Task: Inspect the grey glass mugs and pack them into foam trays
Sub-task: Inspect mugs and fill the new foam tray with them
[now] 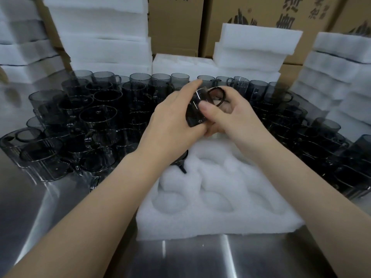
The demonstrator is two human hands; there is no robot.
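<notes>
Both my hands hold one grey glass mug (195, 109) tilted on its side above the far end of a white foam tray (216, 199). My left hand (172, 121) wraps the mug's body from the left. My right hand (230, 113) grips it from the right, thumb across the glass, with the mug's handle (216, 95) showing above the fingers. Another grey mug (181, 157) sits in the tray's far left pocket, mostly hidden under my left wrist. The tray's other pockets that I can see hold nothing.
Several grey mugs crowd the steel table on the left (90, 121) and on the right (321, 137). Stacks of white foam trays (104, 37) and cardboard boxes (176, 23) stand behind. Bare steel table (200, 261) lies in front of the tray.
</notes>
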